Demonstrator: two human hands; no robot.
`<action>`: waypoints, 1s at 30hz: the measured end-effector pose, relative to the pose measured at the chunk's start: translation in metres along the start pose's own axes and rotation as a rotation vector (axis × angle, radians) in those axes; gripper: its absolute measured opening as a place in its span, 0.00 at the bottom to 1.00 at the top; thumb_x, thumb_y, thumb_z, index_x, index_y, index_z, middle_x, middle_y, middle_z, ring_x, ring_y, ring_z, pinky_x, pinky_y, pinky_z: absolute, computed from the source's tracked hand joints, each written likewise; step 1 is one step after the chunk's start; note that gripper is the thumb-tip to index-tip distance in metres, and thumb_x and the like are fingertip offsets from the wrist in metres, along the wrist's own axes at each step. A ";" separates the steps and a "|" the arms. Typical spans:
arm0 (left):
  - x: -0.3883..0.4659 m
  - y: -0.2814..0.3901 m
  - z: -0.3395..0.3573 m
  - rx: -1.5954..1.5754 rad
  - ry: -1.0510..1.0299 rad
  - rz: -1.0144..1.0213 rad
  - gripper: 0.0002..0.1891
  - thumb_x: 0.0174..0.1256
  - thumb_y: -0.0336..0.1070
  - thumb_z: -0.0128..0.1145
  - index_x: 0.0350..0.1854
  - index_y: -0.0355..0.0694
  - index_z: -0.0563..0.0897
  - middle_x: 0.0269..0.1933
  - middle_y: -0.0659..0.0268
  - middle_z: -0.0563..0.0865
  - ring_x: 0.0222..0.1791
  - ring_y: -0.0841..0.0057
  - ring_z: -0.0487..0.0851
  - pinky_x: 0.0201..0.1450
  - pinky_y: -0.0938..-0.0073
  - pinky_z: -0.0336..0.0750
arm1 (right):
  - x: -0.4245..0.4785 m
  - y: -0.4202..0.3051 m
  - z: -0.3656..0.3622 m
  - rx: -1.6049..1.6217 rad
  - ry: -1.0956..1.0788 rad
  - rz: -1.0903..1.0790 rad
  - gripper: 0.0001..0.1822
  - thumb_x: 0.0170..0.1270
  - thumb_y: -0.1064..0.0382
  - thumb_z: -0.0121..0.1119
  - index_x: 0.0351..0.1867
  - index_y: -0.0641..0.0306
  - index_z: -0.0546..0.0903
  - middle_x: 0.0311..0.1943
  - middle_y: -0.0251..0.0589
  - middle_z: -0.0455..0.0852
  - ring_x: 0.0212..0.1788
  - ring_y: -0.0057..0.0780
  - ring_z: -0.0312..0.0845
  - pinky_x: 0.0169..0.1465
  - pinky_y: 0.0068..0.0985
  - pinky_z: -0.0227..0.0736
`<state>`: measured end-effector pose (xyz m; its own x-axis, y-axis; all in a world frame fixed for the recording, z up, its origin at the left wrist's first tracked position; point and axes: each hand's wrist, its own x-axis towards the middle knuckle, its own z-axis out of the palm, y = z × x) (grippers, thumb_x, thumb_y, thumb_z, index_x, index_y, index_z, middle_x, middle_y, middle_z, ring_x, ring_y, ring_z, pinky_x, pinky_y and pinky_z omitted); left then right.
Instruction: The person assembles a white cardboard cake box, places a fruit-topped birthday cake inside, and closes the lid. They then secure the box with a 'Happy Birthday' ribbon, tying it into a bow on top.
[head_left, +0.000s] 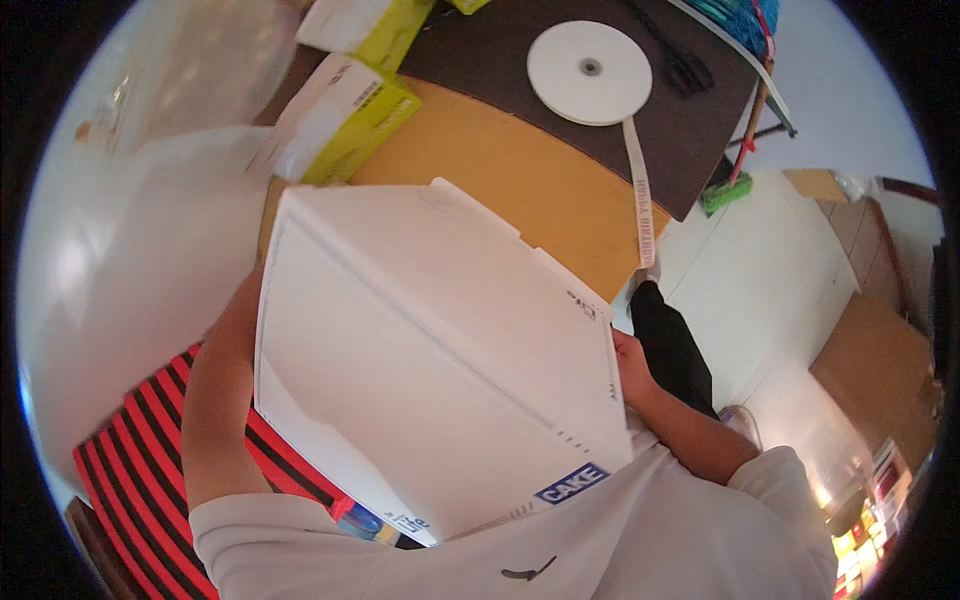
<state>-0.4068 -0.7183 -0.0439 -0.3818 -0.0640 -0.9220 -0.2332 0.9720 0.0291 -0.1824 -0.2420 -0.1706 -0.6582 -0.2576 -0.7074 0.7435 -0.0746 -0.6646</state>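
A white cardboard cake box with dark blue printing is held tilted in front of my chest, hiding much of the table's near part. My right hand grips its right edge, fingers partly behind the panel. On the left, my forearm runs up behind the box's side; the hand there is hidden, so its hold does not show. Beyond the box, a white spool of ribbon lies flat on a dark brown board. Its loose printed ribbon trails over the table's right edge.
The wooden table bears green-and-white packs at left and black scissors on the board. A red-and-black striped cloth lies lower left. Right of the table are a black trouser leg, a green brush head and brown cardboard.
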 end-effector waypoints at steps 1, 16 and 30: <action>-0.006 -0.008 0.009 -0.006 0.022 -0.002 0.08 0.61 0.35 0.55 0.31 0.35 0.83 0.23 0.65 0.82 0.21 0.79 0.78 0.26 0.74 0.72 | 0.000 0.000 -0.002 -0.026 -0.003 -0.020 0.13 0.70 0.63 0.46 0.45 0.70 0.78 0.33 0.35 0.83 0.34 0.18 0.76 0.40 0.20 0.73; -0.139 0.011 -0.029 -0.081 0.694 0.175 0.09 0.56 0.36 0.57 0.27 0.33 0.81 0.20 0.66 0.77 0.22 0.79 0.74 0.26 0.74 0.69 | 0.005 0.003 -0.016 0.262 -0.083 -0.018 0.15 0.67 0.61 0.50 0.51 0.67 0.75 0.40 0.38 0.84 0.40 0.25 0.81 0.44 0.25 0.77; -0.412 0.114 0.071 -0.073 1.239 0.081 0.10 0.66 0.39 0.54 0.44 0.41 0.79 0.29 0.71 0.78 0.28 0.85 0.71 0.31 0.82 0.68 | 0.014 -0.010 -0.012 0.042 -0.315 0.113 0.17 0.70 0.51 0.41 0.39 0.62 0.75 0.32 0.40 0.84 0.33 0.28 0.81 0.35 0.24 0.74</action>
<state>-0.2129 -0.5655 0.3118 -0.9747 -0.2133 0.0675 -0.2037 0.9708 0.1263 -0.2009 -0.2336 -0.1765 -0.5073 -0.5513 -0.6624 0.8181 -0.0665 -0.5712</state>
